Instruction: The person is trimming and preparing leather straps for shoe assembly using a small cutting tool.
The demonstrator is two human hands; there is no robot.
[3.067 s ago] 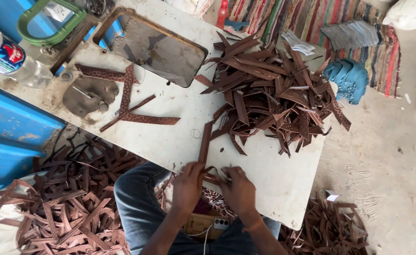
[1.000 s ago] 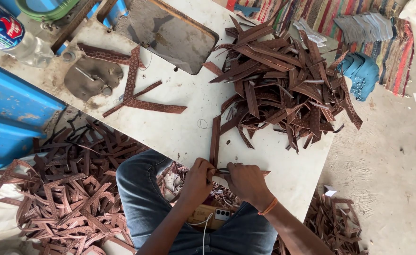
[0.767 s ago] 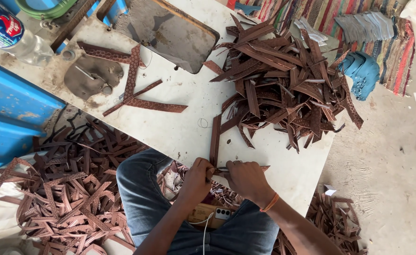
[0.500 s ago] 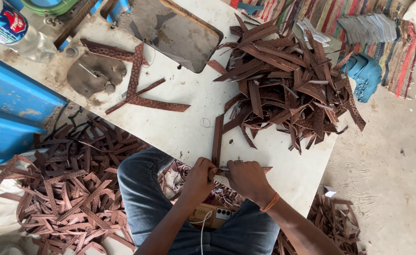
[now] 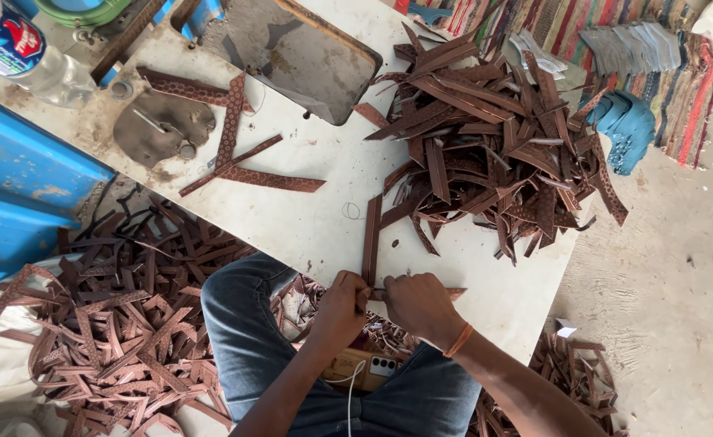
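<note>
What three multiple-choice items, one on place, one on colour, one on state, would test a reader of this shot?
1. Where is the big pile of brown strips?
A. On the white table, far right part
B. On the person's lap
C. On the striped rug

2. What colour is the band on the right hand's wrist?
A. Green
B. Orange
C. White

3. How does the strip at the hands lie?
A. Rolled up
B. Flat on the table, its near end at the left hand
C. Hanging in the air

Key: 1 A, the pile covers that part; 2 B, an orange band shows; 3 B, it lies straight.
</note>
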